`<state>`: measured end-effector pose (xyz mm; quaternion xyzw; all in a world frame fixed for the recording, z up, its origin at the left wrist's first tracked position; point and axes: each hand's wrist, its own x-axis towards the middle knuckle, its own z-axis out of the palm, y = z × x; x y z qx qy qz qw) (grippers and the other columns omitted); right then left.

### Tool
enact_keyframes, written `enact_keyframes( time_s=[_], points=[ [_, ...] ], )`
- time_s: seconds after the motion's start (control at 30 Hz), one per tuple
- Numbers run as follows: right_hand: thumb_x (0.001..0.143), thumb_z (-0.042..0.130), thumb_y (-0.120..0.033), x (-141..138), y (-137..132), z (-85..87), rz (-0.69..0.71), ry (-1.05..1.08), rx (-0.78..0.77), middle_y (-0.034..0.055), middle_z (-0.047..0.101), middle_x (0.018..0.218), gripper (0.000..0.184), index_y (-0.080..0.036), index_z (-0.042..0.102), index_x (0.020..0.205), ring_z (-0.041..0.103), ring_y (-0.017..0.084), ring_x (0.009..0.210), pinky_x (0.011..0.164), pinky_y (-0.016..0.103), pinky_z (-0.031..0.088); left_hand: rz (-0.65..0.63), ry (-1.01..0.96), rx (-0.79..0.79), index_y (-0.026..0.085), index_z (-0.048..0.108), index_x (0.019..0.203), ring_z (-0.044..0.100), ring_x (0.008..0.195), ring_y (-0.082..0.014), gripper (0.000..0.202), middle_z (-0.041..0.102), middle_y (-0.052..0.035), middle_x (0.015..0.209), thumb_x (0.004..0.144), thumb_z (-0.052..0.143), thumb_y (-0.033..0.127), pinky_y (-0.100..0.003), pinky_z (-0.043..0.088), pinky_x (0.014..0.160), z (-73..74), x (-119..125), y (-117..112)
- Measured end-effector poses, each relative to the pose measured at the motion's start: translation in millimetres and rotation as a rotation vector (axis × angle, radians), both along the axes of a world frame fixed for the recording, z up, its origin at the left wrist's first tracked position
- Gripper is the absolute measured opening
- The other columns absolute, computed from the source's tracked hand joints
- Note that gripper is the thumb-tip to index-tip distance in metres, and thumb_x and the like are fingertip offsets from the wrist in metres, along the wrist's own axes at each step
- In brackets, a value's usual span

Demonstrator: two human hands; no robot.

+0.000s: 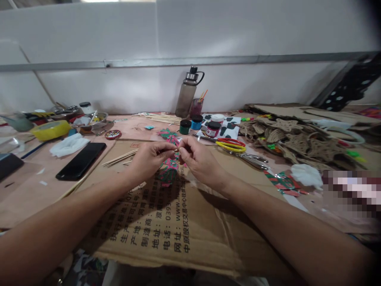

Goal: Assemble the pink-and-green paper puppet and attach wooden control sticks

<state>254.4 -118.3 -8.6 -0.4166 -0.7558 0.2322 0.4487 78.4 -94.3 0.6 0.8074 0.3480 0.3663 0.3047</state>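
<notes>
In the head view, both hands meet above the middle of the worktop (26, 198). The left hand (151, 157) and the right hand (200, 159) are both pressed together at the fingertips, and they pinch one small thin piece (177, 149) between them, each hand from its own side. Only a short light-coloured part of the piece shows in the gap between the fingertips. Its long axis seems to run from left to right, roughly level, with one end in each hand. The ends are hidden by the fingers, so I cannot tell which end is which.

The piece is held a little above a green and pink cut-out (169, 169), which lies on a large cardboard sheet (178, 226) with printed characters. Some wooden sticks (119, 159) lie on the cardboard just beside the left hand. A black phone (81, 161) lies further left, near a white tissue (69, 145) and a yellow tape roll (50, 130).

Scissors (232, 145) with red and yellow handles lie near the right hand. Behind them stand several paint jars (213, 128), and a water bottle (187, 93) stands upright at the wall. Woven twine shapes (297, 139) are piled at the right side.
</notes>
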Motion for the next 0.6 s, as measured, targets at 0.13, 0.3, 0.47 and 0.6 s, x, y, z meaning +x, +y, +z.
enact_keyframes(
  time_s=[0.13,0.3,0.47,0.6],
  points=[
    [0.090,0.040,-0.028,-0.3,0.2,-0.3,0.005,0.001,-0.010,0.0010,0.049,0.075,0.009,-0.022,0.041,0.083,0.048,0.015,0.070,0.063,0.030,0.039,0.000,0.021,0.001,0.019,0.075,0.097,0.066,0.080,-0.0151,0.022,0.075,-0.0030,0.092,0.087,0.059,0.031,-0.027,0.050,0.078,0.0,-1.2,1.6],
    [0.089,0.040,-0.027,-0.1,0.9,-0.2,0.006,-0.006,-0.003,0.0010,0.048,0.076,0.009,-0.022,0.040,0.083,0.047,0.015,0.070,0.063,0.030,0.039,0.002,0.035,0.010,0.018,0.075,0.096,0.066,0.080,-0.0150,0.021,0.075,-0.0035,0.090,0.087,0.059,0.029,-0.026,0.050,0.076,0.4,-1.2,1.4],
    [0.089,0.040,-0.027,-0.3,0.7,-0.5,-0.006,-0.027,0.014,0.0008,0.047,0.077,0.009,-0.022,0.040,0.082,0.045,0.014,0.069,0.063,0.029,0.037,-0.002,0.030,0.011,0.017,0.075,0.094,0.066,0.079,-0.0153,0.021,0.075,-0.0036,0.090,0.086,0.059,0.029,-0.027,0.050,0.076,0.4,-1.1,1.3],
    [0.088,0.040,-0.026,-0.5,0.3,-0.5,-0.004,-0.018,0.013,-0.0002,0.046,0.075,0.008,-0.022,0.040,0.081,0.043,0.014,0.067,0.062,0.029,0.036,-0.007,0.024,0.000,0.018,0.075,0.096,0.066,0.079,-0.0153,0.022,0.075,-0.0032,0.090,0.086,0.059,0.029,-0.026,0.049,0.074,-0.1,-1.3,1.6]
  ],
)
